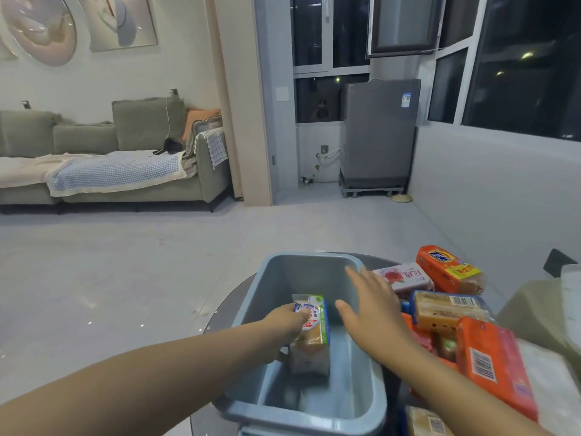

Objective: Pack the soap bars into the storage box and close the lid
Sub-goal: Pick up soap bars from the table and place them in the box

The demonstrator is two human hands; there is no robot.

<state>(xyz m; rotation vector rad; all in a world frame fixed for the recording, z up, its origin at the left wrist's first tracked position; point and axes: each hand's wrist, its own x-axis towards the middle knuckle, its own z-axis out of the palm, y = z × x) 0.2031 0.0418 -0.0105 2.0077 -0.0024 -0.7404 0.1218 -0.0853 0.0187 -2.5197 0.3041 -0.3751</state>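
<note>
Soap bars going into the storage box [251, 297], packing barely begun. Left hand [287, 317] reaching down over the box's 9 o'clock wall, fingers curled round the top of a green-and-white soap pack [312, 332] and setting it upright on the box floor, a little toward 9 o'clock of centre. Seemingly the only bar inside so far, with grey floor showing bare all around it. Right hand [374, 306] hovering above the 3 o'clock rim, fingers straight and spread apart, gripping nothing, palm down, pointing toward 11 o'clock. Waiting just outside the box at 3 o'clock, a heap of wrapped bars: pink rose-print soap [402, 278] nearest the rim, orange soap pack [449, 272] beyond it toward 1 o'clock, yellow bar with a barcode [446, 309] below those, large orange pack [496, 369] toward 4 o'clock, and another pale bar [427, 423] peeking in at 5 o'clock. Sitting together on a round dark glass table [217, 322]. Judging by the heap, leaving most of the job undone: at least five bars yet to be moved across, then closing the lid, with no lid clearly showing anywhere in view.
</note>
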